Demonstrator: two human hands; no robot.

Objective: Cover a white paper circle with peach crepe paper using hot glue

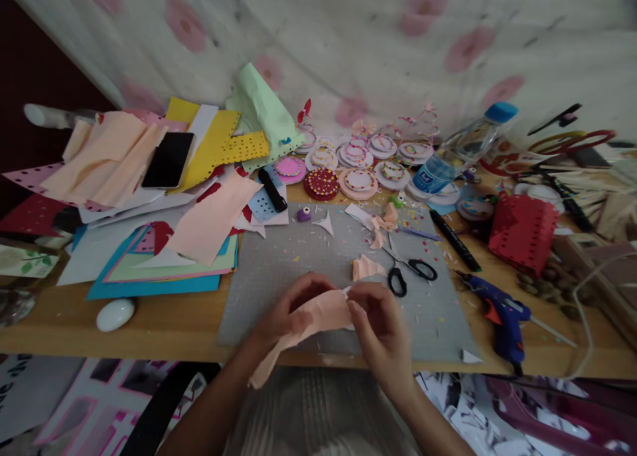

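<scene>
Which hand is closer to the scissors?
Right: the right hand is just on the near side of the scissors; the left hand is farther away, off to their left.

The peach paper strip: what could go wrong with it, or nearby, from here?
The strip looks thin and is pinched in the left grip and right grip, so it could tear. The scissors lie close beyond the right grip and might get bumped. The blue glue gun could be nudged off, since its handle reaches the front edge of the table.

From my left hand (293, 310), the scissors (397, 259) lie on the mat (266, 267) at two o'clock, the glue gun (508, 323) on the surface (172, 333) at three.
</scene>
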